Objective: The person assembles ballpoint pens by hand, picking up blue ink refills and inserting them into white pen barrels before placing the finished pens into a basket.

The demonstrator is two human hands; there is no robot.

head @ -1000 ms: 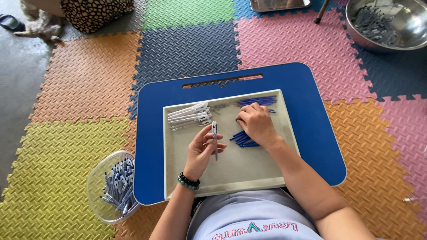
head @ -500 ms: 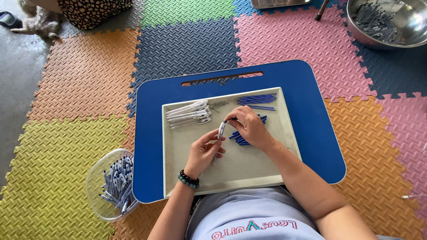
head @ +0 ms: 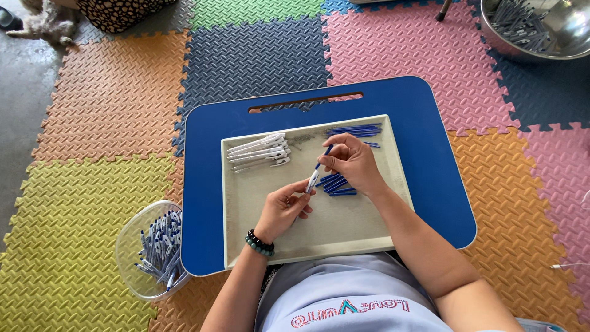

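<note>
My left hand point(head: 284, 208) holds a white pen barrel point(head: 313, 179) by its lower end over a beige tray point(head: 258, 240). My right hand point(head: 350, 163) pinches a thin blue refill point(head: 324, 155) at the barrel's upper end. Under my right hand lies a small heap of blue pen parts point(head: 335, 185). A row of white pen barrels point(head: 258, 150) lies at the tray's upper left, and a bunch of blue refills point(head: 354, 130) at its upper right. The tray rests on a blue lap desk point(head: 203, 184).
A clear plastic bowl point(head: 130, 258) with several finished blue and white pens stands on the floor at my left. A steel bowl point(head: 565, 31) with dark parts sits at the top right. Coloured foam mats point(head: 98, 104) cover the floor.
My left hand has lifted the white barrel up and to the right. My right hand left the blue heap and now brings a refill to the barrel's end.
</note>
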